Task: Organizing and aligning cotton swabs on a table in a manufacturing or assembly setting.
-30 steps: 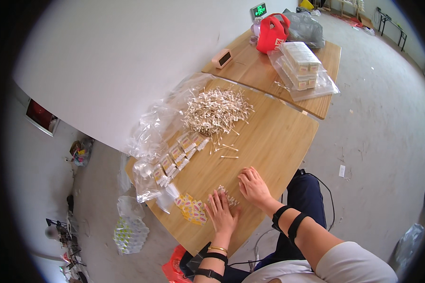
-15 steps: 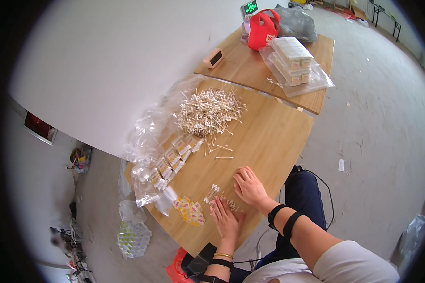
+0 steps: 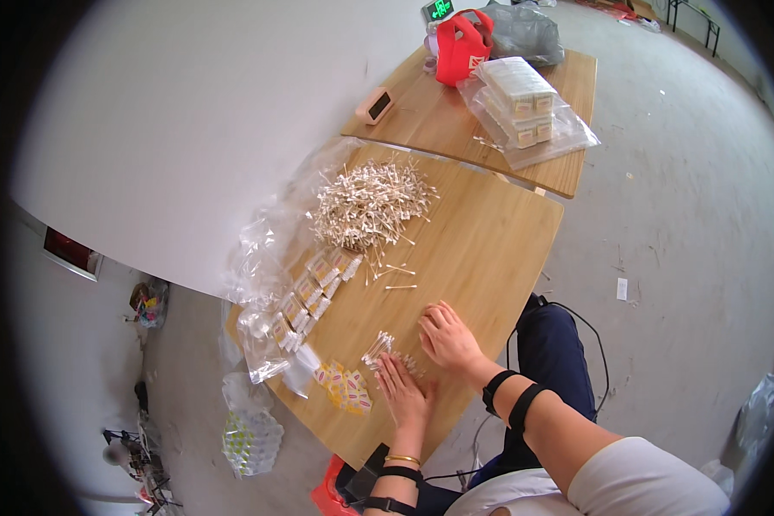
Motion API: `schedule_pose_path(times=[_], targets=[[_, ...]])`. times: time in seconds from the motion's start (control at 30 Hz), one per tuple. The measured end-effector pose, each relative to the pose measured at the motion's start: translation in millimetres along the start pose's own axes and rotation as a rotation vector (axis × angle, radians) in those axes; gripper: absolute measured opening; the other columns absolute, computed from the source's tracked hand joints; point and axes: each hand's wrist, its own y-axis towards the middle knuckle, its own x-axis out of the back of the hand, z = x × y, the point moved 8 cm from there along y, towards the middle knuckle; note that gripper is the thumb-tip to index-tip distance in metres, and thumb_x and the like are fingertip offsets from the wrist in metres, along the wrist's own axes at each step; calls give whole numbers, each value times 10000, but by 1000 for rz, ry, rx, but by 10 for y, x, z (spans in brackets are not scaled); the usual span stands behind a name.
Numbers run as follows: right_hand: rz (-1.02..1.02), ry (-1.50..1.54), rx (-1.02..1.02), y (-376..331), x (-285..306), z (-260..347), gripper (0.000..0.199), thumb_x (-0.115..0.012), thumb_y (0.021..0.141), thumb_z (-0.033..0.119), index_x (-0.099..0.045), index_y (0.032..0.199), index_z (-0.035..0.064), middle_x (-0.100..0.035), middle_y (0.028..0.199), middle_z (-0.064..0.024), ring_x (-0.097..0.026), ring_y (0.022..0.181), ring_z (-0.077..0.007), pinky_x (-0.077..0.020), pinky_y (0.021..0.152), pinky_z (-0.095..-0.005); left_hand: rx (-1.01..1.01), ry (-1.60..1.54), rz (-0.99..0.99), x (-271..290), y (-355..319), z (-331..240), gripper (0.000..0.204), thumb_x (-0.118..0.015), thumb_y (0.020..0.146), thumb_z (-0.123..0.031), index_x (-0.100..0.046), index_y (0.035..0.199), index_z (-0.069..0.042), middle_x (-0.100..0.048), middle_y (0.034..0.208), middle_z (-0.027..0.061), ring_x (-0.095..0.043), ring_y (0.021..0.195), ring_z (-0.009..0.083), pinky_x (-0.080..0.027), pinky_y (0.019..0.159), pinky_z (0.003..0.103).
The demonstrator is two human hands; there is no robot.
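Observation:
My left hand lies flat with its fingers stretched over a small row of cotton swabs near the table's front edge. Some of those swabs stick out beyond its fingertips, and others are partly hidden under it. To the right, my right hand rests on the wooden table, fingers extended and slightly bent, with nothing seen in it. Yellow-and-white printed cards lie in a loose spread left of my left hand. Farther back is a large heap of cotton swabs, with a few loose swabs in front of it.
Several small packs of swabs line the left side beside crumpled clear plastic bags. A second table holds a pink clock, a red bag, a grey plastic bag and stacked packs on clear plastic.
My left hand has slid slightly away from me over the swabs, which now look more fanned out. My right hand stays almost in place. The whole view has shifted a little.

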Motion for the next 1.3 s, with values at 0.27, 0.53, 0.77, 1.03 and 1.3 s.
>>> schedule_pose_path(times=[0.27,0.53,0.77,1.03,1.3], targets=[[-3,-4,-14,15,56,-3,271,-596,879,188,-598,1090,18,-555,1167,-156,-492,1226,-309,-324,1165,-436,9,-75,88,1,-326,-222,982,-530,928,-558,-134,1528,111,-113,1611,301,-82,1509,439,-78,1218,546],[-10,-18,-7,9,65,-13,276,-588,889,193,-596,1099,14,-557,1179,-147,-493,1230,-298,-322,1167,-433,13,-53,37,298,-34,129,830,-352,1000,-554,-201,1540,58,-220,1611,235,-176,1512,352,-27,1217,557],[6,-15,0,-1,39,-5,307,-591,888,209,-596,1126,14,-559,1190,-144,-492,1238,-293,-313,1174,-432,19,-17,69,230,-274,172,770,-370,1005,-530,-283,1523,34,-304,1583,200,-243,1488,332,-42,1209,583],[17,-30,-11,-4,37,-30,309,-603,874,199,-594,1122,15,-556,1204,-146,-489,1242,-297,-311,1175,-435,100,52,72,236,-219,63,808,-399,988,-562,-286,1521,34,-367,1506,200,-314,1414,355,-89,1202,587],[27,-37,1,8,21,6,306,-586,890,211,-585,1123,12,-552,1202,-150,-485,1249,-299,-308,1178,-433,-24,-76,115,68,-128,69,840,-399,992,-528,-149,1560,38,-98,1644,220,-38,1532,372,-14,1214,552]])
